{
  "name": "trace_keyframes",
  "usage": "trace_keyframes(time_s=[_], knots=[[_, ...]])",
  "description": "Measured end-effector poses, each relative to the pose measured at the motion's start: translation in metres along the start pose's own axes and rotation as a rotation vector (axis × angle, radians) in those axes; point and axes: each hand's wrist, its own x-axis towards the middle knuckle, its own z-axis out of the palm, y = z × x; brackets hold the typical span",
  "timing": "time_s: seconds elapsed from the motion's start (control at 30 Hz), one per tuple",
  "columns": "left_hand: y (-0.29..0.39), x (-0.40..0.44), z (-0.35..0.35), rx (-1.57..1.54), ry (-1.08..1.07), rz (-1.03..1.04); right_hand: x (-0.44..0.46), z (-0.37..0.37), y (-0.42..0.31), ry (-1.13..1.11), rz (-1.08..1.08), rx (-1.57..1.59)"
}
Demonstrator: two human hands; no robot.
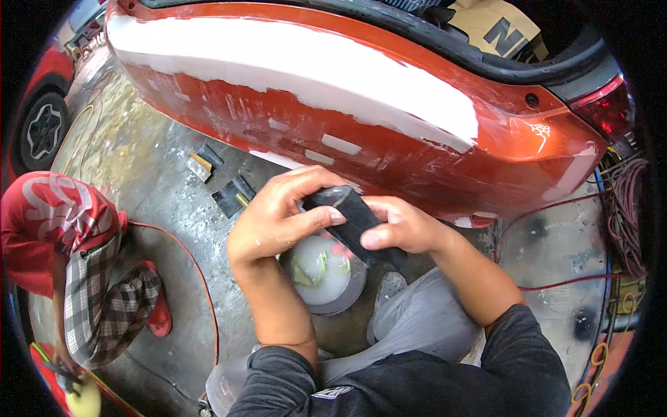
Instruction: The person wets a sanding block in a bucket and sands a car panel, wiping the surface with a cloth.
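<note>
Both my hands grip a black sheet of sandpaper (354, 221), folded around what looks like a block. My left hand (278, 212) has its thumb on the near face and its fingers over the far side. At the other end, my right hand (403, 226) pinches it between thumb and fingers. Below the hands stands a grey bucket (359, 290) of cloudy whitish water, with pale green pieces in it. Just beyond is an orange car bumper (417, 174) with a broad white filler patch (313, 66) and smaller pale spots.
Dark sandpaper pieces (234, 196) lie on the wet concrete floor. At left, a person in a red shirt (59, 229) holds a tool with a yellow pad (85, 397). An orange hose (198, 278) crosses the floor, and coiled hoses (627, 215) hang at right.
</note>
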Motion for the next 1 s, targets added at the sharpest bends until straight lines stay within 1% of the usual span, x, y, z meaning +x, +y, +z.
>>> trace_keyframes(time_s=[0.03,0.07,0.13,0.17,0.2,0.23,0.27,0.3,0.37,0.5,0.6,0.63,0.7,0.73,0.77,0.8,0.83,0.9,0.93,0.97,1.0], knots=[[0.001,-0.002,0.0,-0.03,0.046,-0.081,0.003,0.003,0.006,0.152,-0.096,-0.126],[-0.001,-0.003,-0.001,0.034,0.115,-0.113,0.008,0.008,0.013,0.286,-0.213,-0.17],[-0.007,-0.005,-0.002,0.163,0.257,-0.177,0.007,0.02,0.009,0.597,-0.352,-0.543],[-0.009,-0.003,-0.002,0.218,0.32,-0.146,0.005,0.025,0.005,0.595,-0.422,-0.898],[-0.009,-0.003,0.001,0.195,0.327,-0.16,0.003,0.028,0.003,0.577,-0.486,-1.253],[-0.007,-0.002,0.003,0.172,0.335,-0.174,0.006,0.037,0.006,0.617,-0.507,-1.399],[-0.005,-0.001,0.007,0.149,0.341,-0.186,0.01,0.042,0.012,0.674,-0.508,-1.445],[-0.002,0.002,0.012,0.155,0.377,-0.157,0.015,0.045,0.021,0.733,-0.508,-1.49],[-0.001,0.004,0.016,0.166,0.377,-0.193,0.022,0.052,0.032,0.842,-0.492,-1.561],[-0.006,0.002,0.009,0.224,0.357,-0.329,0.032,0.043,0.037,0.805,-0.5,-1.545],[-0.011,-0.017,-0.001,-0.156,0.468,-0.141,0.032,0.042,0.037,0.703,-0.477,-1.424],[-0.004,-0.026,-0.016,-0.178,0.503,-0.18,0.03,0.043,0.041,0.628,-0.37,-1.407],[0.015,-0.025,-0.041,-0.124,0.812,-0.166,0.031,0.042,0.065,0.42,-0.152,-1.385],[0.014,-0.02,-0.059,-0.156,0.93,-0.104,0.037,0.049,0.068,0.238,0.165,-1.157],[0.019,-0.011,-0.068,-0.19,1.084,-0.019,0.043,0.054,0.088,0.15,0.267,-1.026],[0.008,-0.001,-0.081,-0.237,1.195,0.07,0.055,0.052,0.116,0.018,0.464,-1.037],[-0.004,0.005,-0.09,-0.272,1.26,0.041,0.062,0.052,0.145,-0.003,0.475,-1.129],[-0.034,0.01,-0.099,-0.345,1.377,0.025,0.093,0.032,0.227,-0.03,0.671,-1.16],[-0.055,0.011,-0.1,-0.385,1.426,0.034,0.105,0.015,0.263,-0.076,0.66,-1.201],[-0.083,0.013,-0.101,-0.382,1.511,0.018,0.112,0.003,0.3,-0.058,0.647,-1.188],[-0.128,0.022,-0.106,-0.399,1.642,0.069,0.12,-0.008,0.335,-0.04,0.634,-1.174]])
